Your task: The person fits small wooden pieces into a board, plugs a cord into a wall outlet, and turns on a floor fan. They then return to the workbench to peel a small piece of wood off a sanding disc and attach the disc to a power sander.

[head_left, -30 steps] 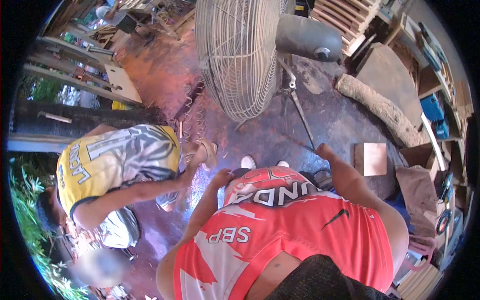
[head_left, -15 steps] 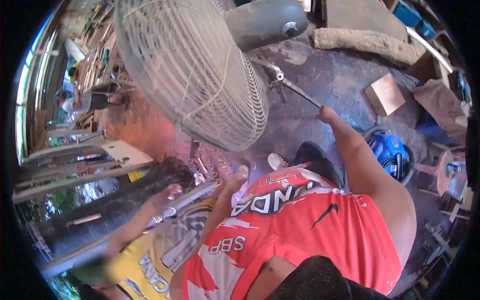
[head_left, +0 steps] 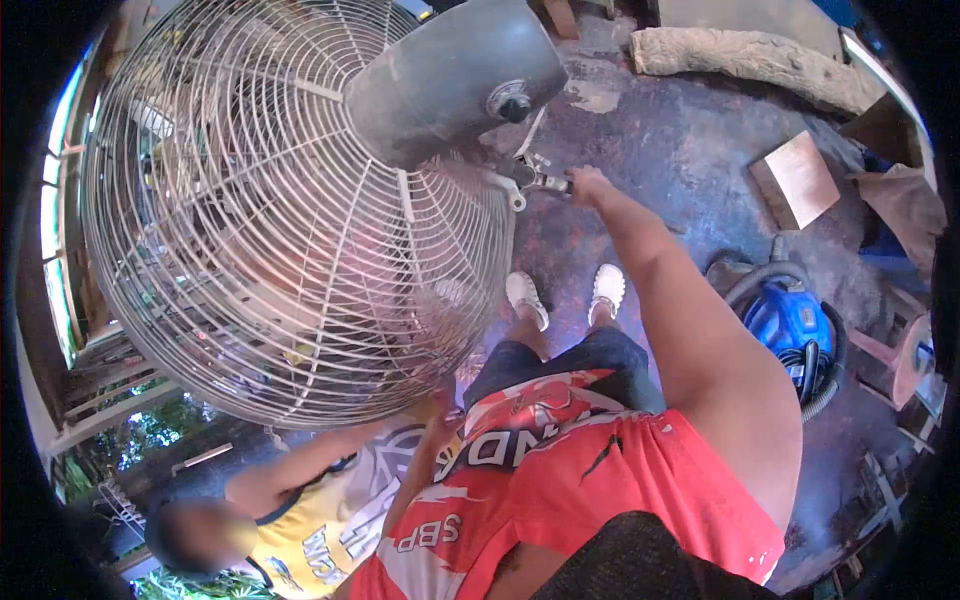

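**Item:** pedestal fan (head_left: 250, 230), large, metal, directly in front of the person and above the floor (head_left: 690, 130). It fills the left and centre of the view.

**Parts:** round wire cage (head_left: 300, 330); grey motor housing (head_left: 455, 75) behind it; neck bracket (head_left: 535, 180) under the housing.

**Hold:** the right hand (head_left: 592, 187) has its fingers closed round the neck bracket, arm stretched out. The left hand (head_left: 443, 415) is raised to the cage's lower rim. Whether its fingers grip cannot be told.

**Handling (judged):** heavy and top-loaded, rigid at the housing and bracket. The thin cage wires would likely bend under load and pinch fingers. The soundest holds look to be the bracket and the pole, not the grille.

**Around it:** white shoes (head_left: 565, 292) on the floor below the bracket; blue vacuum cleaner (head_left: 790, 320) with hose toward the floor's right edge; flat board (head_left: 797, 178) and log (head_left: 750, 55) toward its far right corner. A co-worker in a yellow shirt (head_left: 320, 540) is low at the left.

**Not visible:** the fan's pole and base, so whether it rests on the floor; the blades, blurred behind the cage; most of the left hand.
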`<state>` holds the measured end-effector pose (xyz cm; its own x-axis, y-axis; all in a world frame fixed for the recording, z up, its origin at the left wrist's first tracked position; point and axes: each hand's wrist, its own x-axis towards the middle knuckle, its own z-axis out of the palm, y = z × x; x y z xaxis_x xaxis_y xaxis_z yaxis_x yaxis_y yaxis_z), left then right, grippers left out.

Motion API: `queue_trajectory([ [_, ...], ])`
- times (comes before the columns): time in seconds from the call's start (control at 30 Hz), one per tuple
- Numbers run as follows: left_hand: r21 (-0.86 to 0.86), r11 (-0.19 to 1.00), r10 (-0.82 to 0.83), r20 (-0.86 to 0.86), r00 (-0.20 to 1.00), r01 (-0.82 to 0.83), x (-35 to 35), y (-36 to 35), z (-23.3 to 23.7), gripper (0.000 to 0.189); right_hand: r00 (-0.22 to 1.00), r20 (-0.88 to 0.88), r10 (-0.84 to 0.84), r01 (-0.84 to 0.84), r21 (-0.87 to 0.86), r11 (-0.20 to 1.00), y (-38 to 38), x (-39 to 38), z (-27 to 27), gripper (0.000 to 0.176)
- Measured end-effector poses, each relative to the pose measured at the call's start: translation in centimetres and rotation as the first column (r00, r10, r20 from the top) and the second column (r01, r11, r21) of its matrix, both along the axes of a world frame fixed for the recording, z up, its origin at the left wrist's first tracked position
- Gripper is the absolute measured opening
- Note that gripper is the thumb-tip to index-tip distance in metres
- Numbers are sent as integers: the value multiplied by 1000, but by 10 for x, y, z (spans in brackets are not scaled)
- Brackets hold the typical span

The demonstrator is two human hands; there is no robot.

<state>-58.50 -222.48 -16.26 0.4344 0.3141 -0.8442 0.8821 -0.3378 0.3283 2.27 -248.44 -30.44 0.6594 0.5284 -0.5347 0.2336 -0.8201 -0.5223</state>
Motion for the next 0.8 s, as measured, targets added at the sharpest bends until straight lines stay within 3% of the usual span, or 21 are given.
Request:
queue_trajectory([
  [0.1, 62, 995, 83, -10, 996, -83, -8, -2, 13, 45, 1000, 13, -12, 11, 34, 999, 14, -6, -37, 49],
  [0.17, 48, 995, 89, -119, 989, -84, 14, -10, 35, 45, 997, 69, -18, 13, 72, 997, 23, -4, -74, 52],
  [0.23, 66, 996, 62, -70, 996, -57, 68, -34, 81, 45, 966, 242, 91, -126, 133, 983, 24, -3, -95, 41],
  [0.27, 70, 997, 42, -35, 998, -40, 83, -43, 97, 45, 967, 241, 87, -124, 142, 982, 24, -7, -88, 41],
  [0.3, 53, 998, -26, 93, 995, 21, 81, -42, 97, 46, 970, 227, 90, -130, 172, 976, 21, -9, -78, 37],
  [0.33, 61, 998, -27, 98, 995, 21, 80, -39, 96, 46, 971, 220, 94, -139, 198, 970, 18, -5, -68, 33],
  [0.43, 76, 996, -37, -10, 999, 38, 72, -43, 98, 49, 967, 254, 17, -76, 225, 971, 24, -11, -82, 30],
  [0.53, 131, 991, 1, -27, 1000, 3, 10, -22, 41, 48, 977, 211, -24, -21, 207, 978, 26, -12, -87, 29],
  [0.57, 134, 991, 1, -25, 1000, 2, 16, -27, 47, 48, 977, 212, -24, -22, 210, 977, 24, -16, -80, 29],
  [0.63, 65, 997, 39, -122, 992, -31, 45, -44, 70, 46, 967, 121, -224, 195, 208, 958, 15, -24, -58, 32],
  [0.8, 121, 992, -24, -130, 991, 40, 64, -52, 75, 44, 968, 98, -232, 215, 155, 964, 10, -28, -44, 38],
])
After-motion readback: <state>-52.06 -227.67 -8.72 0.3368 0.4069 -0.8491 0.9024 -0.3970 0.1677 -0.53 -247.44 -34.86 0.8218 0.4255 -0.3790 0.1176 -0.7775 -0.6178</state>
